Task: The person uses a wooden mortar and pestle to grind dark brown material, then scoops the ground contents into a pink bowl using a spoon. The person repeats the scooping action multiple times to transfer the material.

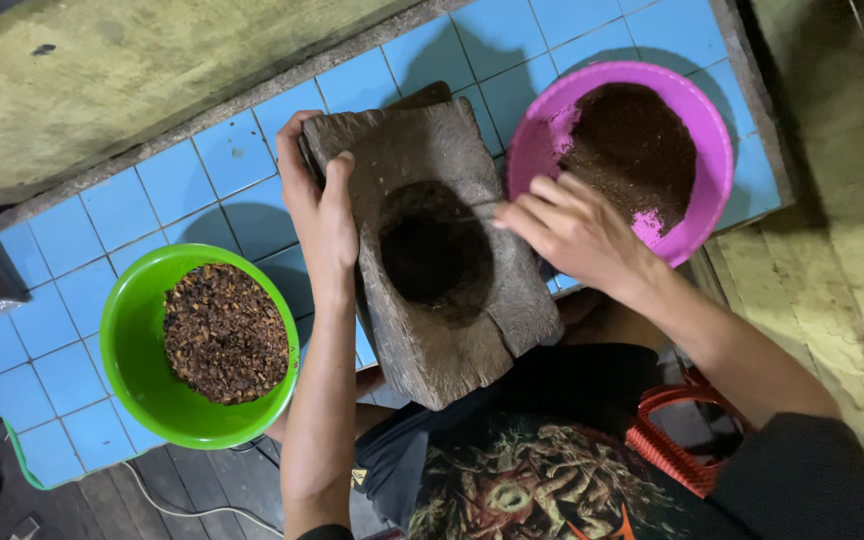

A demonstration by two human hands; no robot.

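Mortar [432, 250] centre: left hand [320, 205] clasps its left edge; right hand [574, 232] pinches a thin tool over its hollow, beside pink bowl [712, 130].

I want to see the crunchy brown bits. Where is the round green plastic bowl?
In the head view, the round green plastic bowl sits on the blue tiled ledge, lower left, beside the left hand that grips the wooden block mortar.

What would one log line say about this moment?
left hand: gripping wooden mortar edge | right hand: fingers at mortar hollow | green bowl: coarse brown bits | pink bowl: dark powder
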